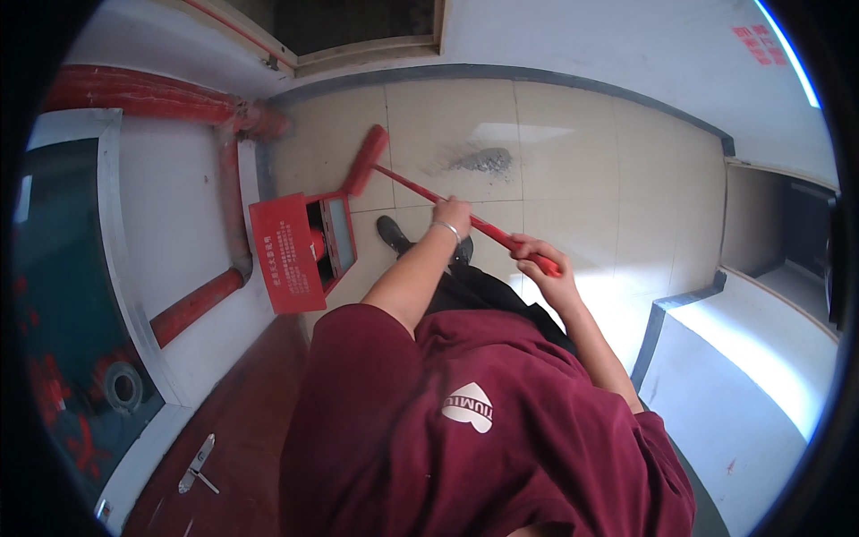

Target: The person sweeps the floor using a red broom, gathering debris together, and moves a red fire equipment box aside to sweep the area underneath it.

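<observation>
A red broom lies slantwise before me, its bristled head [368, 161] on the tiled floor at the upper left. My left hand [453, 216], with a bracelet at the wrist, is closed around the middle of its red handle [493, 233]. Near the handle's top end, my right hand [547, 267] grips it too, nearer my body. A small pile of grey debris [490, 161] rests on the tiles to the right of the broom head, apart from it, with a dusty smear on its left side.
An open red fire extinguisher box [288, 255] stands on the left, close to the broom head and my shoe [392, 233]. Red pipes [154, 94] run along the left wall. A dark red door [228, 416] is at the lower left. A wall corner [671, 309] juts in at right.
</observation>
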